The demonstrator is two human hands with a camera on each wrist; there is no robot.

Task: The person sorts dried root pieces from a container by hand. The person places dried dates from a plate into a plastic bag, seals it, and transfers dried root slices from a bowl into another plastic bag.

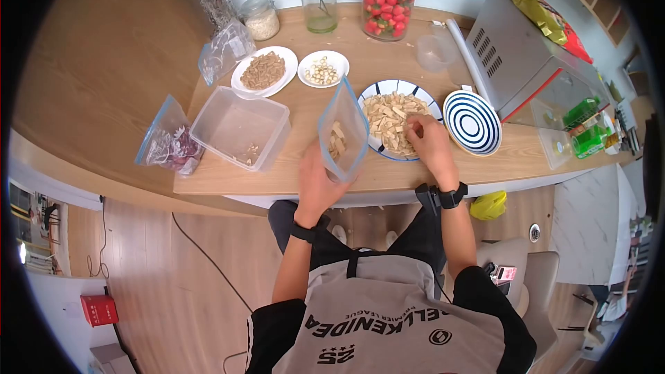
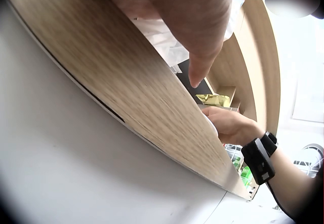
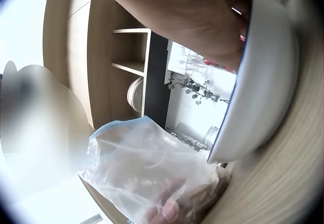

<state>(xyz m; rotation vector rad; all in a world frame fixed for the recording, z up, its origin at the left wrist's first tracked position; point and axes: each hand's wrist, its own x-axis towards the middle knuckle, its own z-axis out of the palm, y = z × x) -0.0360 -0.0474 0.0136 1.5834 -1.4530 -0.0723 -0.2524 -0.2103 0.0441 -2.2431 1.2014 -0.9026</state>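
My left hand (image 1: 318,183) grips the lower part of a clear zip bag (image 1: 355,128) with a blue seal strip. The bag stands upright with its mouth spread, and some pale dried slices (image 1: 337,140) lie inside. Just right of it is a blue-rimmed white bowl (image 1: 368,90) heaped with the same kind of slices. Into that heap reaches my right hand (image 1: 434,147), its fingers curled and the tips among the slices. In the right wrist view the side of the bowl (image 3: 268,87) hides those fingertips, while left-hand fingers (image 3: 169,211) show through the bag.
Left stand a plastic tub (image 1: 239,125), a bag of dark red pieces (image 1: 179,149) and a plate of brown sticks (image 1: 263,70). Behind are a small plate of pale pieces (image 1: 323,69) and a strawberry jar (image 1: 389,3). Right are a striped dish (image 1: 472,122) and a grey appliance (image 1: 516,48).
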